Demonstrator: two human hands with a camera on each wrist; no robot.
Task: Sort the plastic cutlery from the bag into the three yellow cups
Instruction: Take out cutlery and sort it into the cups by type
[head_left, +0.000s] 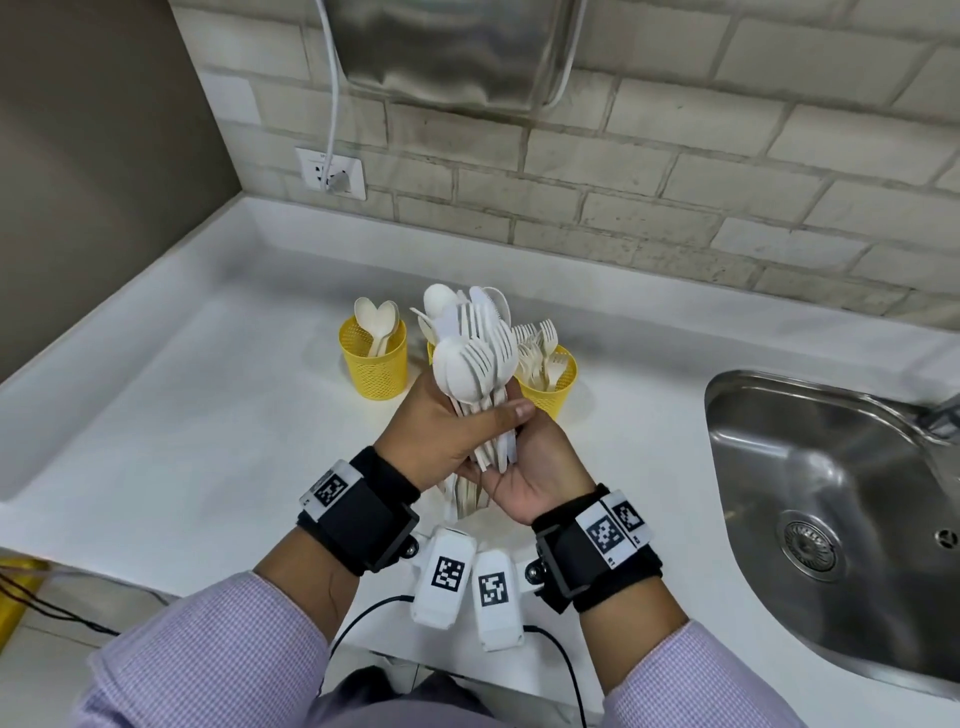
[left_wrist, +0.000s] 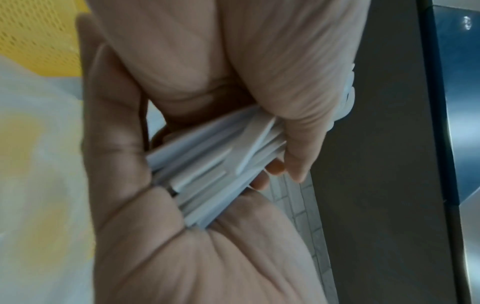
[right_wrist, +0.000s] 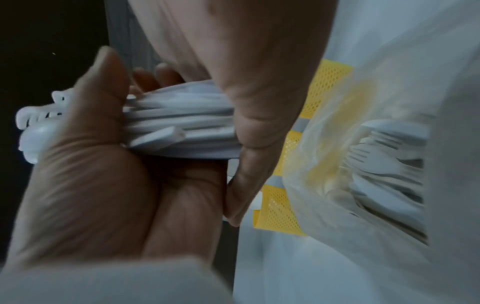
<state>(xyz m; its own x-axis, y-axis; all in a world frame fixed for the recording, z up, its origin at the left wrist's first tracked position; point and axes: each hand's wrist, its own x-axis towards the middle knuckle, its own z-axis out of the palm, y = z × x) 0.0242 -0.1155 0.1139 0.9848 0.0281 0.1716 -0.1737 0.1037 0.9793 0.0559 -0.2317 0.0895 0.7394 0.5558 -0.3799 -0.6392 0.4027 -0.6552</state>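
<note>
Left hand (head_left: 441, 431) and right hand (head_left: 535, 467) are both clamping 1 mixed cutlery bundle (head_left: 475, 353) above the counter | 3 yellow cups: spoon cup (head_left: 373, 364), fork cup (head_left: 550, 384), middle one hidden | advice: fanning handles, pulling 1 type at a time.

The cups (head_left: 373, 358) are bright yellow with tiny holes all over, like a net. The spoons and forks (head_left: 475, 353) are white. The counter (head_left: 182, 415) is white too. The far wall (head_left: 675, 197) has pale grey bricks. The sink (head_left: 831, 467) on the right is shiny silver. The sleeves (head_left: 218, 660) are light purple with small checks. The wrist bands (head_left: 358, 514) are black, with black-and-white square tags.
</note>
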